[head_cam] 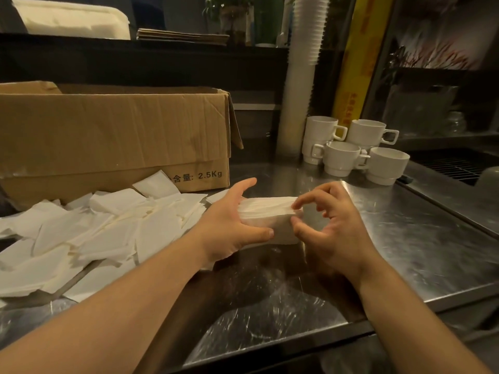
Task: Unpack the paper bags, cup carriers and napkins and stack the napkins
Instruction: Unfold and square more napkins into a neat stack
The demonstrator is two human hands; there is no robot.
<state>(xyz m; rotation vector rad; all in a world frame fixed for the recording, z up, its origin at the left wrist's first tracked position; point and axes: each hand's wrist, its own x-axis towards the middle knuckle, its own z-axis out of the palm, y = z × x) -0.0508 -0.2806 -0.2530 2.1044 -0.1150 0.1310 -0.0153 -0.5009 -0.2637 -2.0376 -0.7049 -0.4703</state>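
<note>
Cupping napkin stack (270,215), both hands (232,220).

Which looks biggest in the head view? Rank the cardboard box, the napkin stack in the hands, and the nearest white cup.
1. Cardboard box, by far the largest.
2. Napkin stack.
3. Nearest white cup, though it sits farther back, so its gap to the stack is unsure.

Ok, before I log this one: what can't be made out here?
Head view only:
- Inside of the box: hidden by its own front wall.
- Left side of the napkin stack: covered by the left hand.
- Loose napkins: cut off by the left edge.
- Whether the right hand grips the stack or just touches it: unclear.
- Shelf items behind the cups: too dark.
</note>
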